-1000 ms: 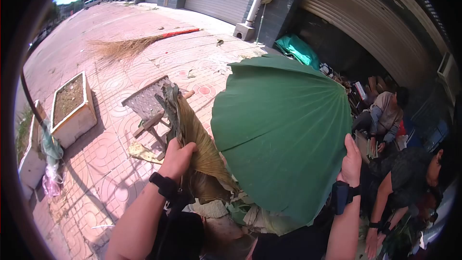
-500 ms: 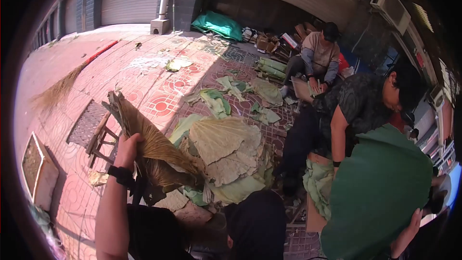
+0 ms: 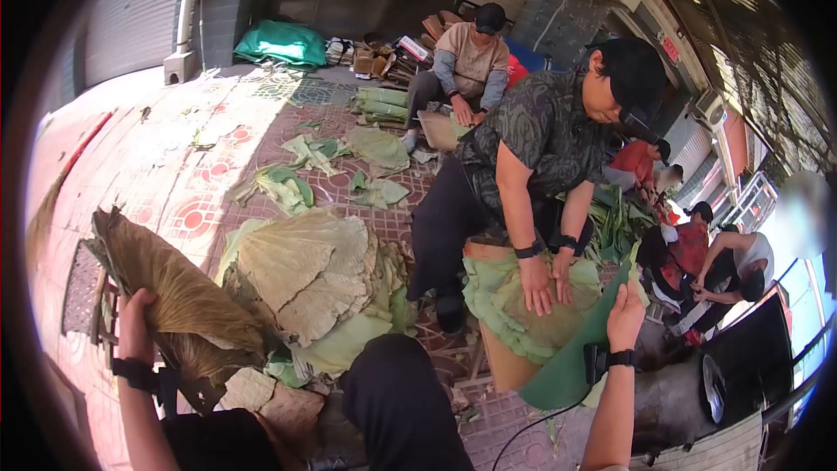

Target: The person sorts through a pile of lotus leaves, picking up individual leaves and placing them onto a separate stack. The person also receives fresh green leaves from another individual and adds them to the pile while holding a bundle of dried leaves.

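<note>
My left hand (image 3: 137,324) is closed on a brown, dried large leaf (image 3: 179,283), folded and wrinkled, at the left. My right hand (image 3: 625,318) grips the edge of a large green leaf (image 3: 565,377), which tilts downward in front of a co-worker. Beside it, a stack of pale green leaves (image 3: 488,296) rests on cardboard (image 3: 510,365), and the co-worker's two hands (image 3: 547,283) press flat on it. Between my arms, a pile of dry tan and greenish leaves (image 3: 301,262) lies on the ground near my knee.
Another person (image 3: 471,61) sits at the back handling leaves, and more people (image 3: 697,253) crouch at the right. Loose leaves (image 3: 283,187) are scattered over the red paving. A metal drum (image 3: 680,384) stands at the lower right, and a green sack (image 3: 281,44) lies by the wall.
My view has swung right. The green leaf in my right hand has dropped from upright to a low tilt, uncovering the leaf stack. The co-worker's hands now both lie on the stack.
</note>
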Demonstrator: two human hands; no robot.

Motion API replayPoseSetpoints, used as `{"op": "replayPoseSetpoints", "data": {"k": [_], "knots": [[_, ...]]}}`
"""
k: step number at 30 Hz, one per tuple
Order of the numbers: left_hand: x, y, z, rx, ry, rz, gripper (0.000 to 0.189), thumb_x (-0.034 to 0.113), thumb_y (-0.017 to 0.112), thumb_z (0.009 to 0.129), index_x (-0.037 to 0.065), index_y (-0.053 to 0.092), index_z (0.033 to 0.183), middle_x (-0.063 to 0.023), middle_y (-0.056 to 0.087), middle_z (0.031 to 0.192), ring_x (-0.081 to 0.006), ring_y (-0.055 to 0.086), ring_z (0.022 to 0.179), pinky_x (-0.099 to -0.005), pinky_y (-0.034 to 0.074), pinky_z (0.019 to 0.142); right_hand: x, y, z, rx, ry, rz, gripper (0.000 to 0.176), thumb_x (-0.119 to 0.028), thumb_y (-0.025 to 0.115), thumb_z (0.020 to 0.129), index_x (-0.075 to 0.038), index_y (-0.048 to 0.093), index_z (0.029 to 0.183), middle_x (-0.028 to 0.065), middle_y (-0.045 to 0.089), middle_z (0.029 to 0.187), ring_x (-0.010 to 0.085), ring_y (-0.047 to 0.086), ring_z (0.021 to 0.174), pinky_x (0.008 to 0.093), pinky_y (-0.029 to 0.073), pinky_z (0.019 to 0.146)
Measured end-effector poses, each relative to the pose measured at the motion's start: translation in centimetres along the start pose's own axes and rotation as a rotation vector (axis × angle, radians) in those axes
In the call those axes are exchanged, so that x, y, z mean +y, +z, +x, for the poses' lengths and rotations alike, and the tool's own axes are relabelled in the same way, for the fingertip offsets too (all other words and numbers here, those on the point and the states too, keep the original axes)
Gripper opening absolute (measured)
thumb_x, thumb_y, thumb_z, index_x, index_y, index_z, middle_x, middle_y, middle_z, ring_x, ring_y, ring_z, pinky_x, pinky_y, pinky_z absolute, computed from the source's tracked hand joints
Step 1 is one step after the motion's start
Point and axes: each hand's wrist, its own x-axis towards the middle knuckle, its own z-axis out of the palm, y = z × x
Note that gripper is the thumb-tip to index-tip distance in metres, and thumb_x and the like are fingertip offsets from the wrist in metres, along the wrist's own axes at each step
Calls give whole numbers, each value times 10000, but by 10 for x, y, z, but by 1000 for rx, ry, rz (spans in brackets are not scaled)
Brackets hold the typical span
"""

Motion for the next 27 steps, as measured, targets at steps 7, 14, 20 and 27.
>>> {"op": "replayPoseSetpoints", "data": {"k": [7,14,20,27], "knots": [[13,-7,-14,45,-13,19,326,180,587,759,19,530,1036,-61,555,939,-162,536,849,-292,444,772,-18,68,-9,-53,61,-53,297,-162,445,950,12,580,1148,289,615,928,454,587,866,479,464,723],[11,0,-14,77,-50,-53,275,179,603,755,27,522,969,-73,557,885,-158,535,787,-281,439,669,-21,79,-12,-51,68,-166,321,-168,445,951,47,579,1149,297,617,954,446,596,887,474,472,747],[20,-8,-15,100,-92,9,280,91,591,767,-41,529,1006,-100,591,884,-176,597,795,-291,501,717,36,110,-7,-70,1,-137,345,-220,456,955,-8,559,1206,236,634,1014,401,611,925,439,480,766],[34,-6,-27,12,-147,7,349,97,580,781,-74,541,1083,-111,609,973,-173,571,870,-288,458,784,-156,99,-24,-99,-288,98,480,-55,521,898,-24,413,1365,176,467,1355,294,430,1274,358,337,1043]]}}
